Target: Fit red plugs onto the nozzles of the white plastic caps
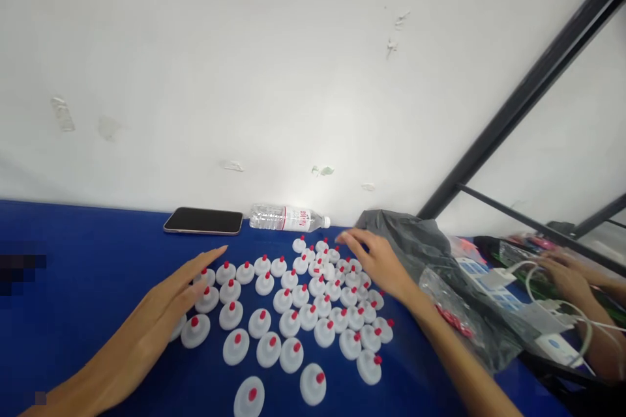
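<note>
Several round white caps with red tips (268, 348) stand spread over the blue table (88, 273), most with the red tip up. On the right they are crowded together, and a few there lie tilted. My left hand (169, 300) is at the left edge of the group, fingers stretched out, its fingertips over the caps there and nothing held. My right hand (374, 257) hovers at the back right of the crowded caps, fingers bent and apart, with nothing visible in them.
A dark phone (203, 221) and a clear bottle (288, 217) lie along the wall. To the right are a grey plastic bag (405, 241), a clear bag with red pieces (452, 316), power strips with white cables (493, 283), a black metal frame (518, 98) and another person's hands (570, 280).
</note>
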Action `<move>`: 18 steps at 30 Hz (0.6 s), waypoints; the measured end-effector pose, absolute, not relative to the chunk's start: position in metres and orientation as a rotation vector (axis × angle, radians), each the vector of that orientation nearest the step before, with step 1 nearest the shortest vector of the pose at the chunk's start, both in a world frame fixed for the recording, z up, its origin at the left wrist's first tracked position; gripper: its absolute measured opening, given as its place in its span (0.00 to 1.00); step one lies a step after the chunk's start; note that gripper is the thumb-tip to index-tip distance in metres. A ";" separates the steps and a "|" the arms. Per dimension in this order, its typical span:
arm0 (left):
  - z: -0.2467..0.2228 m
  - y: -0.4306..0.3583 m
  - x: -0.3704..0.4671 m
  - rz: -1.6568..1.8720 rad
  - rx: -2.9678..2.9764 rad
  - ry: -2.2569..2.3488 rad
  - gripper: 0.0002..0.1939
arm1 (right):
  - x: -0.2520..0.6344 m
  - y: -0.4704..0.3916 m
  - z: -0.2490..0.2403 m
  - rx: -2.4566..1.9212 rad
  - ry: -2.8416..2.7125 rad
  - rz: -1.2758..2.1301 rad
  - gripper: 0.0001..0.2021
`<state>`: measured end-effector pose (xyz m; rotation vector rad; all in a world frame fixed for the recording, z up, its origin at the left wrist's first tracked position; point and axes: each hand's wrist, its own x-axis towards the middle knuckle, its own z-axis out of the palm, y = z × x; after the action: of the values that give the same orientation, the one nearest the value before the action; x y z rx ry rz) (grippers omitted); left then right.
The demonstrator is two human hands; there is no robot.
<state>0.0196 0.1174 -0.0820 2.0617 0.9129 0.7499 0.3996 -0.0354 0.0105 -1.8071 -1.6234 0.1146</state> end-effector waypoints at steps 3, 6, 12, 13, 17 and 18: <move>-0.100 0.126 0.011 0.658 2.054 0.951 0.31 | 0.389 -0.052 -0.002 -1.798 -1.714 0.139 0.21; -0.120 0.132 0.007 0.677 2.093 0.954 0.31 | 0.385 -0.057 -0.011 -1.774 -1.804 0.186 0.15; -0.150 0.128 0.018 1.028 2.146 0.938 0.34 | 0.390 -0.054 -0.029 -1.935 -1.804 0.068 0.10; -0.151 0.126 0.019 1.035 2.166 0.942 0.35 | 0.392 -0.054 -0.031 -1.959 -1.811 0.058 0.10; -0.151 0.123 0.019 0.877 2.298 0.982 0.37 | 0.397 -0.057 -0.035 -2.032 -1.854 0.014 0.12; -0.151 0.124 0.019 0.831 2.336 0.998 0.35 | 0.397 -0.059 -0.034 -2.048 -1.865 0.008 0.12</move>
<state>0.0189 0.1240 -0.1507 2.3364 0.9981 0.8312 0.3972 -0.0585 -0.0343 -2.0480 -1.8653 0.0081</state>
